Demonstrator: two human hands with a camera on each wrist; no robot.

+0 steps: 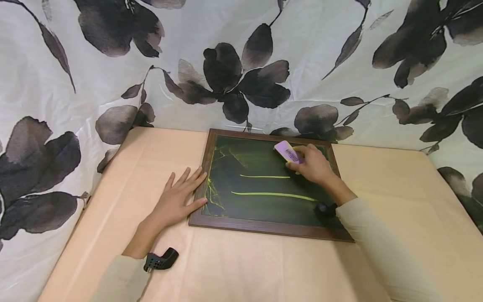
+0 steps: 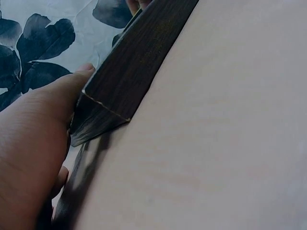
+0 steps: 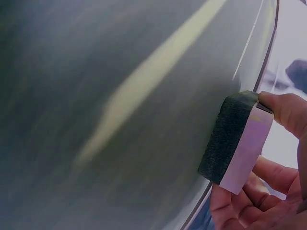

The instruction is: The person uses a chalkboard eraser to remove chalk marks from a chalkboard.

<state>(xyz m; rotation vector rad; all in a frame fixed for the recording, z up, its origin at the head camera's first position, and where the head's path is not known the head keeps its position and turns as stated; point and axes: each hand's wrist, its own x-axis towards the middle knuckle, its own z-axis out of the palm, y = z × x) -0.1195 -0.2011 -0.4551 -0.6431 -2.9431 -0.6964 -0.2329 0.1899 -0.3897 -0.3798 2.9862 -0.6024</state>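
Note:
A chalkboard [image 1: 264, 209] with a brown wooden frame lies on the table, carrying two yellow chalk lines and yellow smudges along its left side. My right hand [image 1: 315, 164] grips a chalkboard eraser [image 1: 287, 152], purple with dark print on top, over the board's upper right part. In the right wrist view the eraser [image 3: 237, 141] shows a dark felt side, pinched between thumb and fingers. My left hand [image 1: 176, 199] rests with spread fingers at the frame's left edge. The left wrist view shows the left thumb [image 2: 57, 98] against the frame's corner [image 2: 103, 108].
The table [image 1: 234, 260] has a pale peach cover. Behind it and at the left hangs a white cloth [image 1: 170, 37] with dark flowers. Black wrist devices sit on the left wrist [image 1: 161, 259] and by the right wrist [image 1: 325, 209].

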